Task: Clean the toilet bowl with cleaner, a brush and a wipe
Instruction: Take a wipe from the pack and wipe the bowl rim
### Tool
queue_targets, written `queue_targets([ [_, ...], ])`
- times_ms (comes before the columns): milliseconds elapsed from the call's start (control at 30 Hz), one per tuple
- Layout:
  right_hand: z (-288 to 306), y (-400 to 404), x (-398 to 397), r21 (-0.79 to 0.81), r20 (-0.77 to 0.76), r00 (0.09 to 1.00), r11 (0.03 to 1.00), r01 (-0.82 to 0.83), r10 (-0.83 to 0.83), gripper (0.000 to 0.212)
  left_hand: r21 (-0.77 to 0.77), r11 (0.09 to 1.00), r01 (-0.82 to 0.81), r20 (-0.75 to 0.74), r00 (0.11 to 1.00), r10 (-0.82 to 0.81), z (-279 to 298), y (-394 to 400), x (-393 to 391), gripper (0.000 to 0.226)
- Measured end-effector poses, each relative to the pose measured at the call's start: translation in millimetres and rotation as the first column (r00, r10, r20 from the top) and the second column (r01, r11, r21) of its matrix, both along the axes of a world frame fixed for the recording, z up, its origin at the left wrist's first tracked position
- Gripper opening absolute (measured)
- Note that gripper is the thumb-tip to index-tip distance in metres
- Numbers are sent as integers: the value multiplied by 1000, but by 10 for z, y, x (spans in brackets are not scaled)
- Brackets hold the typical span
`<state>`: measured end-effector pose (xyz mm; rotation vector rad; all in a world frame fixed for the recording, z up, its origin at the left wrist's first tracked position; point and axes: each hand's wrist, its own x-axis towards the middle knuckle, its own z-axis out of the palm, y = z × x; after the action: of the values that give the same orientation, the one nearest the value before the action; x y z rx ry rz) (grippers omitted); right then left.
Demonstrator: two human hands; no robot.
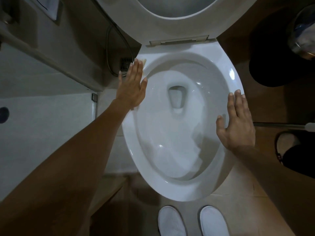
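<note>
The white toilet bowl [170,189] fills the middle of the view, with its seat and lid [170,28] raised at the top. Foamy white cleaner coats the inside of the bowl around the drain [177,97]. My left hand [132,87] lies flat with straight fingers over the bowl's left rim, and a pale wipe [144,63] shows under its fingertips. My right hand [238,123] is spread flat over the right rim and holds nothing. No brush head is in view.
A thin handle [281,125] lies across the floor at the right. Behind it stands a black bin [272,65] with a clear bag. A hose [112,48] and a floor drain [125,64] sit left of the bowl. My white shoes [192,222] are below, and another person's foot [288,147] is at right.
</note>
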<state>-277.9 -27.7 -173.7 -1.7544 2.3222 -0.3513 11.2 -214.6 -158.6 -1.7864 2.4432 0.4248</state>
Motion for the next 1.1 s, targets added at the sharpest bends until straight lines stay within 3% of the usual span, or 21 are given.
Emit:
queue_targets([
  [267,-7,-4,-2,-2,3,1000,1000,2,-2,73,-3,1000,2,-26,1000,-2,3,359,141,63],
  [633,12,-6,0,19,6,1000,1000,7,-7,72,1,982,-189,-15,982,189,12,1176,271,75],
  [867,24,-7,-2,32,19,1000,999,-13,12,73,-22,975,-220,94,971,221,63,1197,215,63],
  [1100,169,-38,-42,248,-105,989,966,-75,104,78,0,983,-183,211,961,179,304,1139,184,55],
])
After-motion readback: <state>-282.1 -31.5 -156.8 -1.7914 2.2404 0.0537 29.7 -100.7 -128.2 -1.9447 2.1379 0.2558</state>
